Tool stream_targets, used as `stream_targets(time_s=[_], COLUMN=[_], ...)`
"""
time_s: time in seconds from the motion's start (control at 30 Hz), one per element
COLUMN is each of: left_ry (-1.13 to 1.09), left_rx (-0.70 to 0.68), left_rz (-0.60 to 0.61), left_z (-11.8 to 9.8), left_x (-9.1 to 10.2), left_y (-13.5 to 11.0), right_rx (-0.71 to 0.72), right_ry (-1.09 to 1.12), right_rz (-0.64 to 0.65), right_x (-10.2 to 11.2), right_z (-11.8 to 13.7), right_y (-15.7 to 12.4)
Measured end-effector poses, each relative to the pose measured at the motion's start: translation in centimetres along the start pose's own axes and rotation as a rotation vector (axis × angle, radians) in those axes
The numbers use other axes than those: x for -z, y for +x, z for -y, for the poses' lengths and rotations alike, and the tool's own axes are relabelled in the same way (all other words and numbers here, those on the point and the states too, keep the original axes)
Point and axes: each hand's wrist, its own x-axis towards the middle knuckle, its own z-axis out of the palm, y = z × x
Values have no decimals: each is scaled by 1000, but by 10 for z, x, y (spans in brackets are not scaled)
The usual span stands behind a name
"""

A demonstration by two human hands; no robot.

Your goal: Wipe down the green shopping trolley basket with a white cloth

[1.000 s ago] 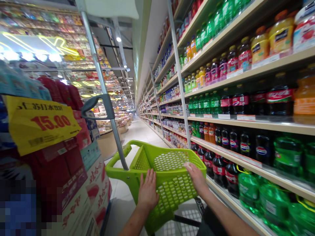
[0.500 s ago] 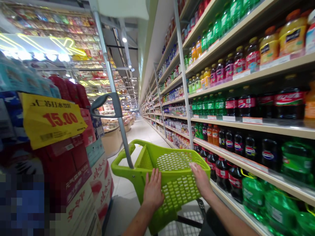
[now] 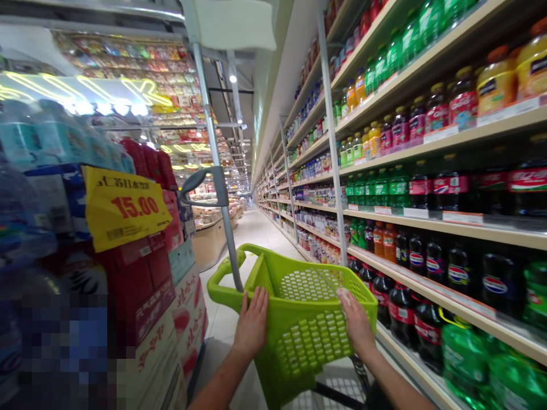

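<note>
A bright green plastic shopping cart (image 3: 273,364) with a perforated basket stands in front of me. My left hand (image 3: 252,327) lies against its near side, fingers stretched out straight and their tips at the top rim. Over the rim farther right, my right hand (image 3: 355,319) is hooked with its fingers bent, gripping the edge. Something whitish shows at the right fingertips, too small to make out. A grey metal pole (image 3: 213,136) rises at the cart's left end, bearing a grey loop-shaped holder (image 3: 205,188) and a pale blank panel (image 3: 235,23).
Shelves of soft drinks line the right side, with large cola bottles (image 3: 401,304) and green bottles (image 3: 464,350) low beside the cart. On the left stand stacked drink cartons (image 3: 145,285) under a yellow price sign (image 3: 128,208). A pale tiled aisle (image 3: 245,228) runs ahead.
The view has swung slightly left, so cart and shelves sit farther right. My left hand has slid left along the cart's rim; my right hand stays on the edge.
</note>
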Motion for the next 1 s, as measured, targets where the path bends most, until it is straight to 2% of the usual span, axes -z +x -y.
stream_targets(time_s=[0.07, 0.13, 0.2, 0.23, 0.3, 0.37, 0.43, 0.53, 0.63, 0.73, 0.8, 0.9, 1.0], left_ry=[-1, -14, -21, -15, 15, 33, 12, -52, -99, -115, -102, -85, -101], left_rx=[8, -22, -98, -117, -14, 201, 283, 192, 266, 326, 319, 285, 213], left_rz=[11, 20, -17, -70, -250, -403, -388, -226, -241, -268, -262, -246, -233], left_z=[-4, -7, -1, 8, 36, 68, 96, 114, 106, 92, 83, 70, 62], left_x=[-1, 1, 4, 6, 11, 16, 19, 18, 16, 15, 16, 22, 29], left_y=[1, 1, -1, -3, -11, -18, -22, -20, -10, -3, -3, -5, -7], right_rx=[12, 103, 147, 164, 183, 178, 144, 66, -65, -173, -140, -15, 56], right_ry=[54, 132, 192, 217, 250, 257, 251, 259, 301, 381, 464, 605, 690], right_rz=[8, 69, 89, 95, 108, 122, 131, 132, 87, 25, 33, 61, -5], right_x=[-8, -22, -33, -35, -35, -32, -30, -33, -40, -44, -46, -42, -20], right_z=[26, 62, 87, 91, 83, 63, 45, 38, 52, 87, 120, 169, 203], right_y=[3, 4, 3, 2, -2, -6, -6, 1, 15, 25, 28, 30, 55])
